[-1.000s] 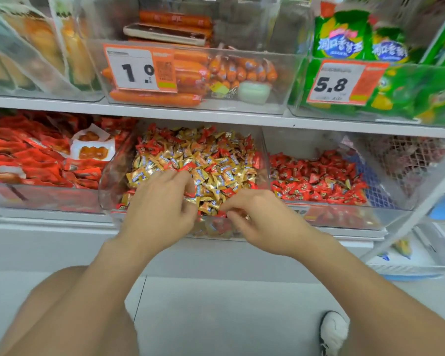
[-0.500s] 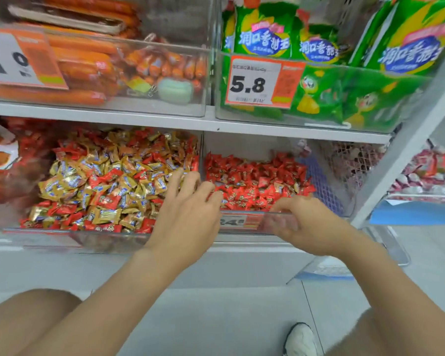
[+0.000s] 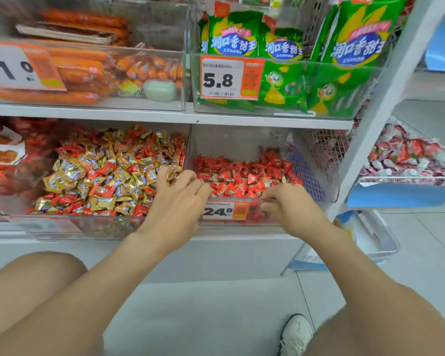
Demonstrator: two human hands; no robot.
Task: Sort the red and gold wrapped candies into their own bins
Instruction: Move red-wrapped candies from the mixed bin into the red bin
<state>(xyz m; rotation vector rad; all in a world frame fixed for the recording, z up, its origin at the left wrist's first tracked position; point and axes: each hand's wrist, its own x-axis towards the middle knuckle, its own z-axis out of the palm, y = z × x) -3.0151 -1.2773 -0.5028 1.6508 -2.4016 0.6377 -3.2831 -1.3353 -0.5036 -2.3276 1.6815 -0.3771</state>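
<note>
Overall, the setting is a shop aisle: a grey shelf unit of two visible tiers, a white upright post at its right end, and a pale tiled floor below. A white shoe shows at the bottom edge.

Lower tier: a clear mixed bin holds gold candies jumbled with red ones. Just beside it on the right, a clear red bin holds red candies only.

Upper tier: orange sausages in one clear bin, green packs in the next.

Legible writing:
- price tag on the red bin front: "24.8"
- orange tag below the green packs: "5.8"
- sausage tag: "1.0", cut off at the frame edge
- Chinese characters on the green packs; smaller print is unreadable

Hands:
- The left hand lies over the wall between the two bins, fingers loosely bent, tips sunk among the candies. Its grip cannot be told – the fingertips are hidden.
- The right hand sits at the front rim of the red bin, fingers curled and drawn close together. Whether this grip pinches a candy cannot be told.

Blurred red packets at far left and a basket of red-and-white packets beyond the post are hard to make out.
</note>
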